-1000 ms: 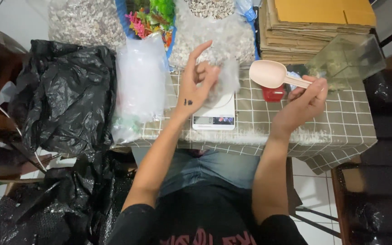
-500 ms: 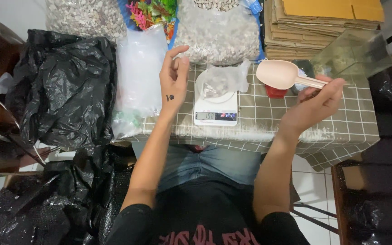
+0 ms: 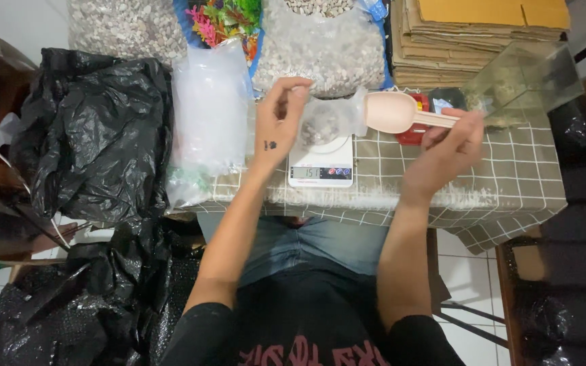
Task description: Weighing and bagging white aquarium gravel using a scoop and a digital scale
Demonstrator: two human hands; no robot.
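Bag of gravel sits on scale, its base hidden by left hand pinching bag's edge. Right hand clamps scoop handle; bowl contents unclear. Tabletop far edge cut off.

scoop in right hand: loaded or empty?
Empty. The pink scoop in the right hand shows a bare bowl, beside the small gravel bag on the scale.

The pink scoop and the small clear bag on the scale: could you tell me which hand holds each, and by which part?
The right hand grips the pink scoop by its handle. The left hand pinches the top edge of the small clear bag on the scale.
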